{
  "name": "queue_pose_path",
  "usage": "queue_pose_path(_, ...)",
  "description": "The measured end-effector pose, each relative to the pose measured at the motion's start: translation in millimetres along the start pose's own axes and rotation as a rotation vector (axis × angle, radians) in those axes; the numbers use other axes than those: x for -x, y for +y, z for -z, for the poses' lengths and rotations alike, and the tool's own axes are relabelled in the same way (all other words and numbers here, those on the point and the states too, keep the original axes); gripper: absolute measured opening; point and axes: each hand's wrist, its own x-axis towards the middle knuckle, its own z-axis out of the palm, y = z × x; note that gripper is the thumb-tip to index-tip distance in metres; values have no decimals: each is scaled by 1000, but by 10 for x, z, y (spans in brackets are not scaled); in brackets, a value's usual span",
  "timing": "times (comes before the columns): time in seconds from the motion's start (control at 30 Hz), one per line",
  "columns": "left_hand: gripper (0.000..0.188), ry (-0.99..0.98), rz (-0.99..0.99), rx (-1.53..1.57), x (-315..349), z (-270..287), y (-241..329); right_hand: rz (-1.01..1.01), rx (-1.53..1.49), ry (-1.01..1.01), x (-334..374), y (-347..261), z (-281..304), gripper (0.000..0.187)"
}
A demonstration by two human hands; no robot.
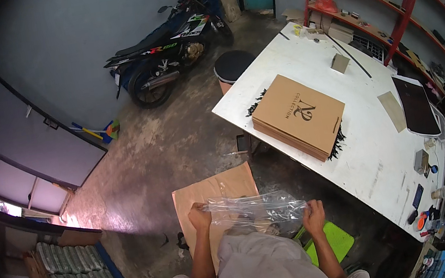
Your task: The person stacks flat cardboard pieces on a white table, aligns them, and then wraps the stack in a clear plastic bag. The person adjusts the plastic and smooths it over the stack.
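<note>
A clear plastic sheet or bag (pixel 262 205) is stretched sideways in front of my body; I cannot tell which of the two it is. My left hand (pixel 200 216) is closed on its left end. At the other end, my right hand (pixel 313 216) pinches the plastic between its fingers. Behind and below the film is a flat brown paper or cardboard piece (pixel 215 185), partly hidden by the film and my left arm. To the right, a stack of brown paper bags (pixel 300 118) with black cords at its sides lies on the white table (pixel 364 172), apart from both hands.
Beside my right forearm is a lime-green stool (pixel 336 240). Wrapped bundles (pixel 73 261) are piled at the lower left. A motorcycle (pixel 173 48) stands along the far wall, near a black-topped bin (pixel 234 66). Red shelving (pixel 402 23) rises behind the table, which bears tools and small boxes.
</note>
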Motion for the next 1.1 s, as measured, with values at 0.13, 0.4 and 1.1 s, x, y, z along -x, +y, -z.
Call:
queue_pose_path(0.13,31,-136,-92,-43,-280,-79,-216,-55,252,-139,-146,-109,-391,13)
queue_pose_path(0.4,34,-362,-194,210,-1005,-301,41,-809,-830,-277,-569,-1,-1268,16)
queue_pose_path(1.1,22,-288,-131,185,-2094,147,-366,-866,-907,-372,-1477,-711,-2166,5)
